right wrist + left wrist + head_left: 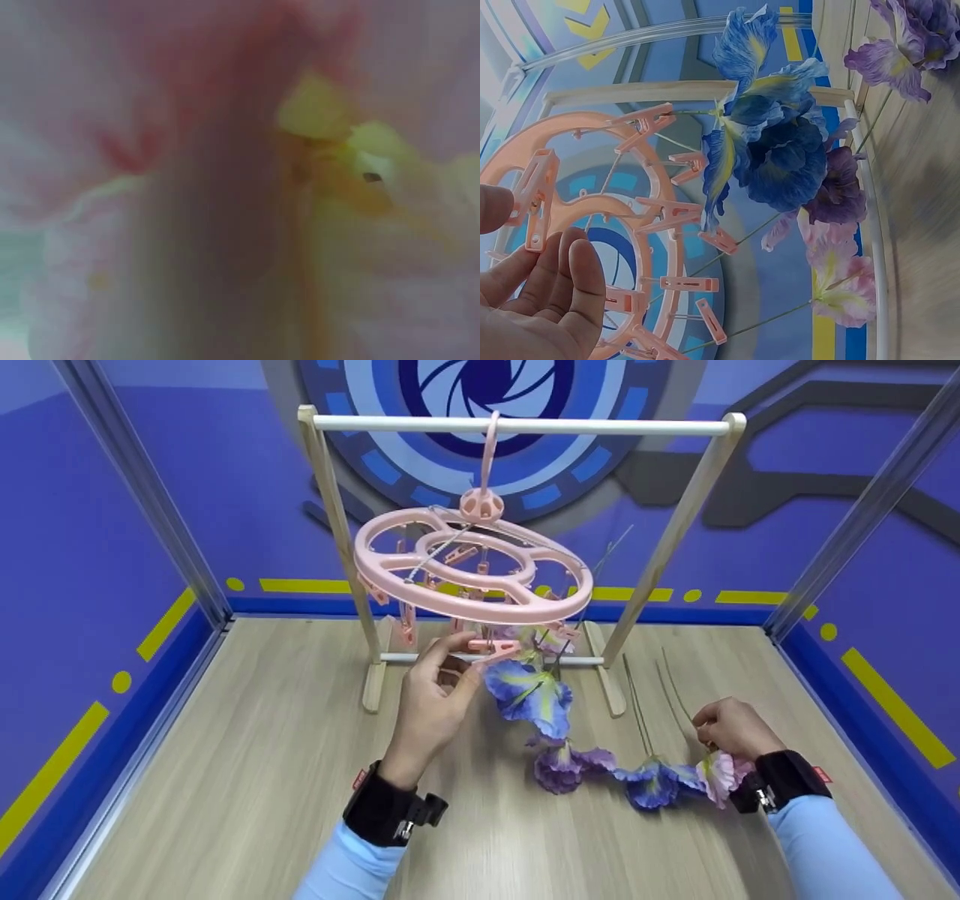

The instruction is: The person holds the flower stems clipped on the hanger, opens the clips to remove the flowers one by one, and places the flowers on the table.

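As L hand [435, 690] pinches clip [495, 646] under hanger [465, 607], R hand [739, 727] grips pink flower [718, 776] right of hanger, prob. pickup step, next needing lift clipward.

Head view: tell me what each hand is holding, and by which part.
The left hand pinches a pink clothes peg by its spread handle ends. The right hand appears to pinch a pink flower by its stem, near the bloom.
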Tool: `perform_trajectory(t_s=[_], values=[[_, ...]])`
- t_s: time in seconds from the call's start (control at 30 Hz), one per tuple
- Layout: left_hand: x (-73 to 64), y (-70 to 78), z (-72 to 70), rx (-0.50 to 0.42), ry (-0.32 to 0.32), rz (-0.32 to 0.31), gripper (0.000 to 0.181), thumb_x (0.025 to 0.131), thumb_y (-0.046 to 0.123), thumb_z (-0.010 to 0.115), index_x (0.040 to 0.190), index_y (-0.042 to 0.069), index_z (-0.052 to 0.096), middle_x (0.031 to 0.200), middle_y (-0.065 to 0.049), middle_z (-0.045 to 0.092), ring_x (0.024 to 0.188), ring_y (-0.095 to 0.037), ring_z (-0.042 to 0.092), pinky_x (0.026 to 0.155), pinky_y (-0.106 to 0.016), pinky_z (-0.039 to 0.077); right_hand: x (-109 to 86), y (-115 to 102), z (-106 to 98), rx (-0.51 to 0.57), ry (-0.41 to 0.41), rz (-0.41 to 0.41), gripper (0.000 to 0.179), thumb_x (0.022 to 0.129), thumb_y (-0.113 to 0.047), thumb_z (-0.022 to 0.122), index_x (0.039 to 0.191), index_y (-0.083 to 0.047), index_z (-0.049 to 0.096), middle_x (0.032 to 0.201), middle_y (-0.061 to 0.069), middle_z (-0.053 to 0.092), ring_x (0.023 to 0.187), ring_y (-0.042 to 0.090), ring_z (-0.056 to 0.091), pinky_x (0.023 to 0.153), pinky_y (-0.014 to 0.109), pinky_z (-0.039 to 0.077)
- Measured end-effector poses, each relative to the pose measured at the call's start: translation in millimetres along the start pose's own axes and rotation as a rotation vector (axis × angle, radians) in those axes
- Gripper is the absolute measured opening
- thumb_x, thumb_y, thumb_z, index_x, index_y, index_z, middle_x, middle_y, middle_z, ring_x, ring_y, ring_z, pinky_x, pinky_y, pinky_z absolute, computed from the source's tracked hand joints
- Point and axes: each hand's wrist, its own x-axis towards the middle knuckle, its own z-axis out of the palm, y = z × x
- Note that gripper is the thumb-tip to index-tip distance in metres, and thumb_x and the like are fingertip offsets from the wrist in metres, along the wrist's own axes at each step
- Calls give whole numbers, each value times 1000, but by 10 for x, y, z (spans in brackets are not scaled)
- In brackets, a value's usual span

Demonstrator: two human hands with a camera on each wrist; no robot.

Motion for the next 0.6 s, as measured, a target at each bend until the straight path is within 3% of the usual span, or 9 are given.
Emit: perform_trajectory(t_s=[0.27, 0.6], values=[[7, 9, -3, -9, 3, -3, 36, 97, 9, 70, 131, 3, 65, 116, -14, 67, 89, -23, 65, 74, -27, 55, 48, 29, 62, 31, -46, 25, 29, 87, 3, 63, 111, 18, 69, 88, 19, 73, 74, 23, 65, 66, 37, 55], [7, 5, 7, -18, 11, 1, 35, 97, 9, 70, 131, 3, 65, 116, -18, 66, 89, -29, 65, 71, -25, 54, 75, 82, 105, -4, -55, 7, 22, 90, -4, 67, 104, 12, 72, 79, 11, 70, 69, 20, 62, 63, 36, 51]])
